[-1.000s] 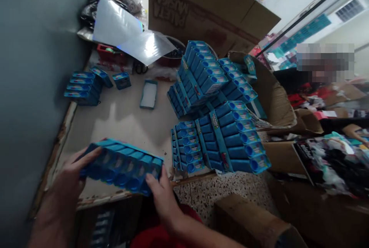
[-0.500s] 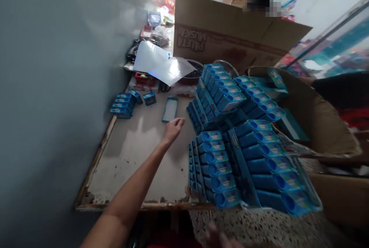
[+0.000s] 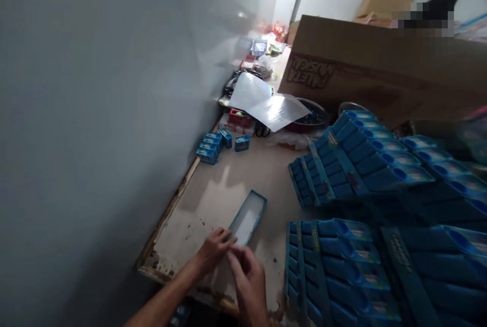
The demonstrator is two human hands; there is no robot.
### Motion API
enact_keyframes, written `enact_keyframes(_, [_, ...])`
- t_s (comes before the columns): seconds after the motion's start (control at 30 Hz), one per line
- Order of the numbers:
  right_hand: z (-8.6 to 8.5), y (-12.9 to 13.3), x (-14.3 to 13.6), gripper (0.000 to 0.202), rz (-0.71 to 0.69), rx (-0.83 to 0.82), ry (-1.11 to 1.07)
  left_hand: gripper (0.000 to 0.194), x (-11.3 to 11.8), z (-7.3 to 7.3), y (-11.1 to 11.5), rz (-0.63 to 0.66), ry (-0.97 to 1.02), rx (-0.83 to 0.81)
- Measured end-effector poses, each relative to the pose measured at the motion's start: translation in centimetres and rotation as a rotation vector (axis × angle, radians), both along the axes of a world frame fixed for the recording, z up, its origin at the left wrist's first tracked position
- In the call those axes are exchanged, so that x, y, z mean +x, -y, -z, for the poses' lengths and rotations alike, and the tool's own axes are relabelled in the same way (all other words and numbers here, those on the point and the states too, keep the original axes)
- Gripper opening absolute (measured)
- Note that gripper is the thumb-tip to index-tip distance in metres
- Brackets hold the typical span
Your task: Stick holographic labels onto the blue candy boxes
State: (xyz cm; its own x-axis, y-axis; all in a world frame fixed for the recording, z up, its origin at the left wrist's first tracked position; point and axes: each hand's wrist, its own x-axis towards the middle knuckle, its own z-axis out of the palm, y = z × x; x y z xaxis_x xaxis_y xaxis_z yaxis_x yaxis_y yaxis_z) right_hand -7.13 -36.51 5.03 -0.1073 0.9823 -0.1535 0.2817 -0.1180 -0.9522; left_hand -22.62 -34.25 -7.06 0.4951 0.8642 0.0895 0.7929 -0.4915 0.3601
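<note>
A shallow blue open box (image 3: 254, 210) with a pale inside lies slanted on the worn table. At its near end, my left hand (image 3: 213, 250) has its fingers bent over the left corner, closed against the edge. My right hand (image 3: 249, 279) is just beside it, thumb and fingers brought together close to the left fingertips. Whether something small is between the right fingers is hidden. Both hands are low over the table's front part.
Stacked blue display cartons (image 3: 342, 256) fill the right side. Small blue boxes (image 3: 208, 147) stand at the left by the wall. Behind lie scissors (image 3: 262, 129), shiny sheets (image 3: 279, 111), a bowl (image 3: 315, 114) and a large cardboard box (image 3: 365, 63). A person is partly visible beyond.
The shallow box has come toward me and turned, with my left hand at its near end. My right hand has risen from the bottom edge to meet the left. The view has swung left.
</note>
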Motion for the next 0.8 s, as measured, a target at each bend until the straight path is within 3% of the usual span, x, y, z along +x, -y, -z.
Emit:
enact_keyframes(0.07, [0.5, -6.7, -3.1, 0.024, 0.123, 0.102, -0.025, 0.028, -1.9, 0.7, 2.3, 0.017, 0.053, 0.109])
enact_keyframes(0.1, [0.6, -10.3, -4.6, 0.028, 0.117, 0.185, 0.039, 0.034, -3.0, 1.1, 2.8, -0.022, 0.063, 0.141])
enact_keyframes(0.17, [1.0, -17.5, -7.8, 0.047, -0.027, 0.344, 0.261, 0.049, -5.4, 2.0, 2.8, -0.164, 0.049, 0.184])
enact_keyframes(0.27, [2.8, -27.3, -12.5, 0.088, -0.214, 0.409, 0.665, 0.063, -8.8, 4.5, 1.3, -0.487, -0.007, 0.257])
enact_keyframes(0.37, [5.7, -33.3, -15.9, 0.101, -0.402, 0.487, 0.909, 0.066, -10.3, 7.1, -0.2, -0.710, -0.058, 0.262])
enact_keyframes(0.47, [8.2, -34.8, -17.3, 0.098, -0.424, 0.597, 0.991, 0.061, -10.1, 8.2, -0.7, -0.739, -0.091, 0.180])
enact_keyframes(0.57, [9.3, -33.4, -17.3, 0.088, -0.374, 0.687, 1.020, 0.059, -9.8, 8.0, -0.5, -0.744, -0.087, 0.144])
enact_keyframes(0.67, [8.7, -32.4, -17.4, 0.083, -0.343, 0.700, 1.045, 0.056, -9.9, 7.7, -0.3, -0.758, -0.061, 0.125])
enact_keyframes(0.8, [7.2, -33.9, -18.9, 0.101, -0.327, 0.464, 1.041, 0.057, -10.0, 7.1, -0.6, -0.717, -0.023, 0.038])
